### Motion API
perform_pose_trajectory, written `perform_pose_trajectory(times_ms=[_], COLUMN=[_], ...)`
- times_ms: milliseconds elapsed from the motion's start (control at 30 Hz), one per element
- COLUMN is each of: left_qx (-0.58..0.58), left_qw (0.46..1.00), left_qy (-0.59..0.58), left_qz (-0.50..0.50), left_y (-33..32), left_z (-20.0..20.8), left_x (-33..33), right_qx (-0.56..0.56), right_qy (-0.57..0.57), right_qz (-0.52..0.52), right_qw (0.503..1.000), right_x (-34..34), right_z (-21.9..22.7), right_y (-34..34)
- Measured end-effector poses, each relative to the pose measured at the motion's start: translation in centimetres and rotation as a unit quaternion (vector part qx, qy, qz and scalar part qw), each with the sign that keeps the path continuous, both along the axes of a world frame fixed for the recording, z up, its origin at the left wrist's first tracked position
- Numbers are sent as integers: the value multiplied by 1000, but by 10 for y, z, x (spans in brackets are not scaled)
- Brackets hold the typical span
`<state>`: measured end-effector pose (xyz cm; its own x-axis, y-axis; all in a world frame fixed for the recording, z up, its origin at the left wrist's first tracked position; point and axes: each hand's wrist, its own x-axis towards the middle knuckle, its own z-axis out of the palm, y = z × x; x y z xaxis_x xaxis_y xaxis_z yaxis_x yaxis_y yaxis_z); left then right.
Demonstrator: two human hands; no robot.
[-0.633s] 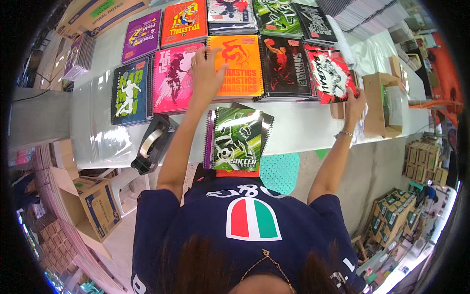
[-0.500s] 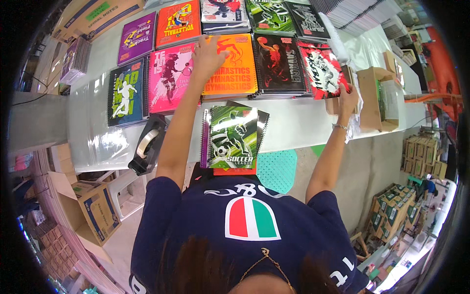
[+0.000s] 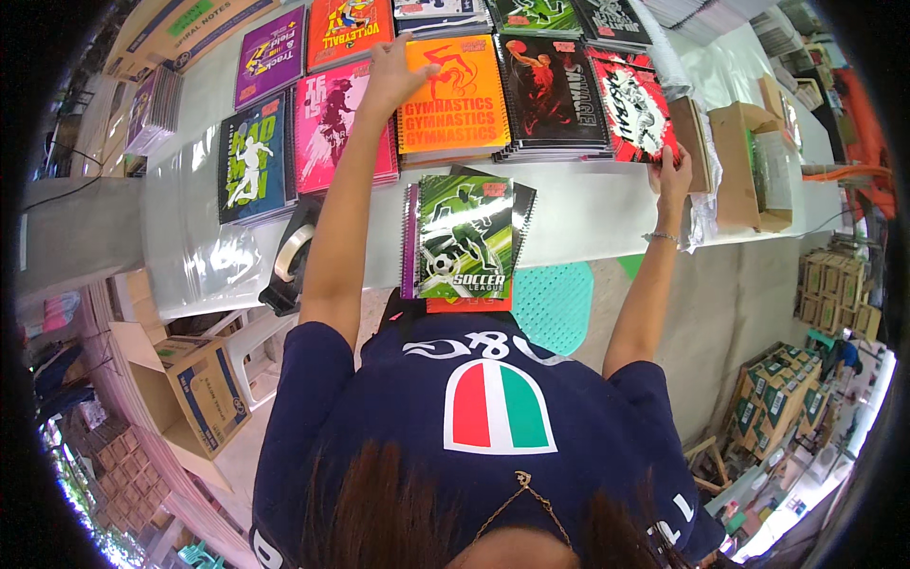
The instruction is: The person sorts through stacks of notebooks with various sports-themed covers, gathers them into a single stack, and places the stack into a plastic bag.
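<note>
My left hand (image 3: 396, 81) is at the upper left corner of an orange gymnastics notebook (image 3: 453, 100), thumb and fingers apart. Part of it lies over the edge of a pink tennis notebook (image 3: 332, 123). At the right end of the row, my right hand (image 3: 674, 173) pinches the near right corner of a red and white baseball notebook (image 3: 633, 112). Between them sits a stack of black basketball notebooks (image 3: 553, 100). Close to my body, a green soccer notebook (image 3: 464, 237) tops a small fanned pile with purple, black and orange-red edges showing beneath.
Further spiral notebooks fill the back row, including a purple one (image 3: 271, 55). A blue badminton notebook (image 3: 254, 161) ends the front row. A black tape dispenser (image 3: 289, 256) stands at the table's near edge. An open cardboard box (image 3: 744, 171) is on the right.
My left hand has slid left from the orange notebook's face to its upper left corner. My right hand keeps its grip on the baseball notebook's corner. The whole view has shifted slightly.
</note>
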<state>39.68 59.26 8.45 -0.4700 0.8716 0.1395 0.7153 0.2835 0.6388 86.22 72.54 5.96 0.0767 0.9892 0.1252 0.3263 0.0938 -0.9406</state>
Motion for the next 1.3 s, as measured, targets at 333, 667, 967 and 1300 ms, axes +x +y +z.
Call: perform_pose_trajectory(times_ms=[333, 667, 967, 1300], left_qx=[140, -67, -25, -55], left_qw=[985, 979, 915, 836], left_qy=[-95, -179, -394, -542], left_qz=[41, 64, 85, 65], left_y=[-114, -226, -236, -275], left_z=[49, -40, -47, -36], left_x=[74, 149, 135, 112], right_qx=[-27, -182, -187, -236], right_qy=[56, -80, -31, 27], right_qz=[-40, 196, 232, 198], right_qw=[997, 960, 954, 951], right_x=[-26, -119, -107, -68], right_z=[-32, -38, -52, -40], right_y=[-68, -214, -200, -193])
